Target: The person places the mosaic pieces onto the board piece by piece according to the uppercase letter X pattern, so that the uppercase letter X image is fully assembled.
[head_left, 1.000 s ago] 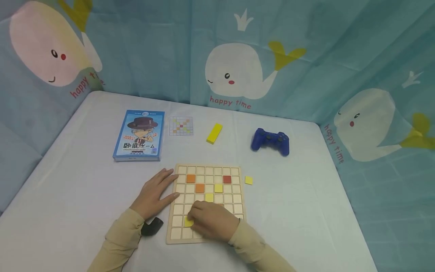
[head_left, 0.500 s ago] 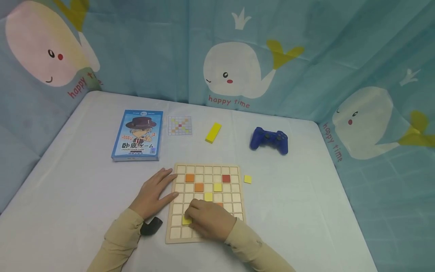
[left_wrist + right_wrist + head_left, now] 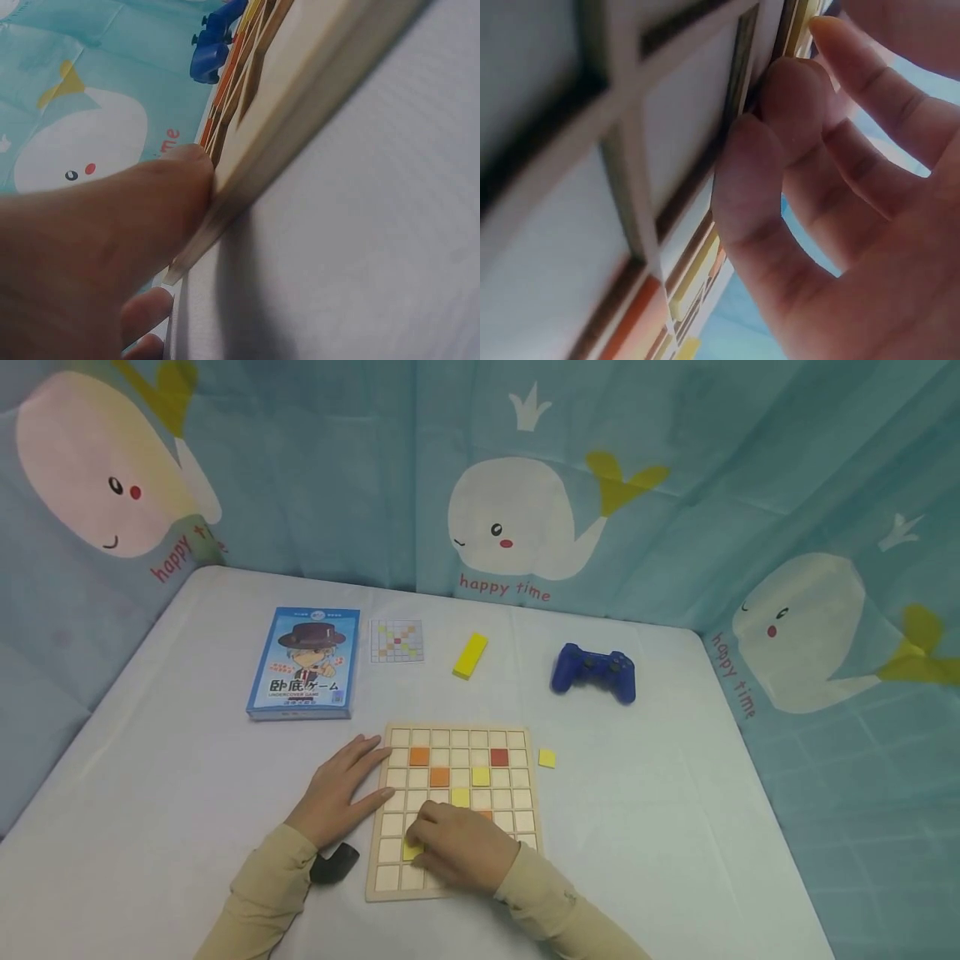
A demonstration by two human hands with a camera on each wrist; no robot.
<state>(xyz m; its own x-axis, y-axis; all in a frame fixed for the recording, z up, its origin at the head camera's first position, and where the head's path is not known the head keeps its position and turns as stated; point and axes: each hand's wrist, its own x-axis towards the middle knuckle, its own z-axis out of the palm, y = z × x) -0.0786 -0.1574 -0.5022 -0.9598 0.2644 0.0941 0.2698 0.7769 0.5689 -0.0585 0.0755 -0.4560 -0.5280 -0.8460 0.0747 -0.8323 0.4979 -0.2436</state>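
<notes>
A wooden grid board lies on the white table, with orange, yellow and red square tiles in some cells. My left hand rests at its left edge, fingers extended, the thumb touching the rim. Over the lower part of the board, my right hand has curled fingers and pinches a yellow tile at a cell in the second column. The right wrist view shows the fingertips of that hand against the grid. Part of the board and an orange tile are covered by the right hand.
Right of the board lies a loose yellow tile. Behind stand a blue game box, a pattern card, a yellow block and a blue game controller. A black curved object lies beside the left wrist.
</notes>
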